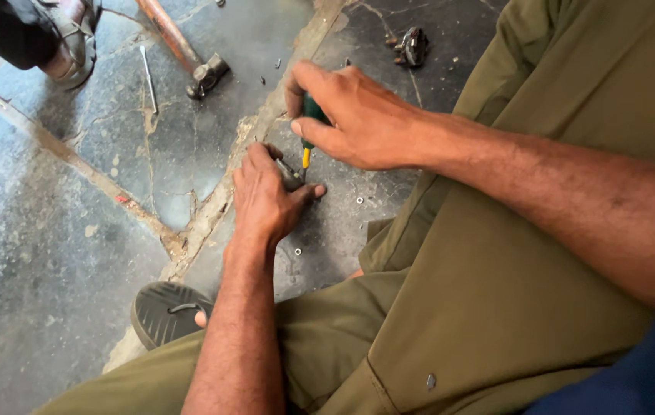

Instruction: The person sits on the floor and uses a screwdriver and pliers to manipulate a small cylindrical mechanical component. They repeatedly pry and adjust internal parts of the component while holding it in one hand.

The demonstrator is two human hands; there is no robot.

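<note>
While we look down from the head camera at a cracked grey stone floor, our right hand is wrapped tight around the green handle of a screwdriver, whose yellow collar shows just under the thumb with the shaft pointing down. The tip meets a small dark metal part that our left hand pins against the floor, fingers curled over it and closed on it so that most of the part is hidden. The part sits on the floor right in front of our knees, beside a pale seam that runs diagonally through the stone. Small washers lie loose on the floor just right of the left hand, another near the wrist. Our olive trousers fill the lower right, and a dark rubber sandal shows at the lower left beside the left forearm. Farther off, at the top, a hammer with a reddish wooden handle lies on the floor, a thin metal rod just left of it, and a dark mechanical piece rests at the upper middle. Another person's sandalled foot stands at the top left corner
</note>
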